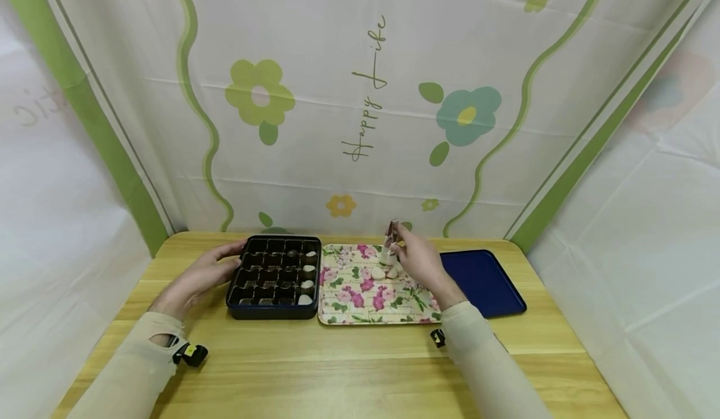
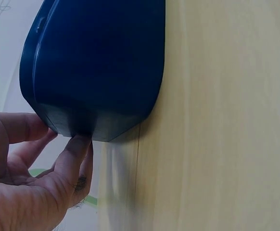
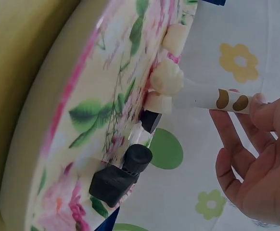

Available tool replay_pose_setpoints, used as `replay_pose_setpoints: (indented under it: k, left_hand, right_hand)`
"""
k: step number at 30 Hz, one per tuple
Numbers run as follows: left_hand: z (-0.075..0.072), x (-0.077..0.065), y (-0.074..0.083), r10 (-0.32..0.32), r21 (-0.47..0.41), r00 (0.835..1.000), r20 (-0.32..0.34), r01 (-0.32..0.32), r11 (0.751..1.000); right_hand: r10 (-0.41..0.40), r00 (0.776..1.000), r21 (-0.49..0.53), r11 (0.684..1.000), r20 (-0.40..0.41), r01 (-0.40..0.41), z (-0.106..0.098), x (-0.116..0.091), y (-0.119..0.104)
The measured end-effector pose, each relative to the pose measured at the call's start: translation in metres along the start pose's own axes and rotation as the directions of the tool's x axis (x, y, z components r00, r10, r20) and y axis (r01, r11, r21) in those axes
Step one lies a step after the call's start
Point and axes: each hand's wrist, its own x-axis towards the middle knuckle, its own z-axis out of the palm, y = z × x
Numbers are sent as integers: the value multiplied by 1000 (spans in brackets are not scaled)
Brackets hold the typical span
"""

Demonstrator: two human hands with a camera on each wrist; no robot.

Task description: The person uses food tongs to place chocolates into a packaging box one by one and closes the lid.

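My left hand [image 1: 205, 275] touches the far left corner of a dark blue box [image 1: 270, 312], its fingertips on the outer wall [image 2: 96, 82]. A brown divided insert [image 1: 267, 275] fills the box, with pale pieces [image 1: 306, 284] down the right column and dark ones in some compartments. Over the floral tray [image 1: 345, 316], my right hand [image 1: 422, 259] pinches a slim white utensil with brown patches [image 3: 231, 100], probably small tongs. Its translucent lower end is beside cream moulded pieces [image 3: 166, 77] that look like chocolates; whether it grips one is unclear.
A flat navy lid [image 1: 484, 281] lies right of the tray, partly behind the right forearm. Dark shaped pieces [image 3: 113, 185] sit on the tray, hidden by the hand in the head view. A printed curtain [image 1: 337, 112] stands behind the wooden table [image 1: 315, 369].
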Motion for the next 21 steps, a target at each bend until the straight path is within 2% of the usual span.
replay_pose_setpoints:
  k: [10,13,14,17,21]
  left_hand:
    - [0,2,-2,-4,-10,1000,-3,4,1000]
    - [-1,1,-2,-3,-10,1000,-4,3,1000]
    - [-1,1,-2,0,-3,1000,-2,0,1000]
    - [-1,0,-2,-2,8,1000,2,2,1000]
    - [-1,0,-3,-2,5,1000,5,2,1000]
  right_hand:
    - [30,1000,-66,997,1,-30,13,8,2]
    - [54,998,-45,998,-12,-54,15,9,2]
    - [61,998,-24,998,-19,-62,15,9,2]
    - [90,996,135,987,-15,-87,15,8,-1]
    - [89,994,370,923,59,-105,13,6,-13]
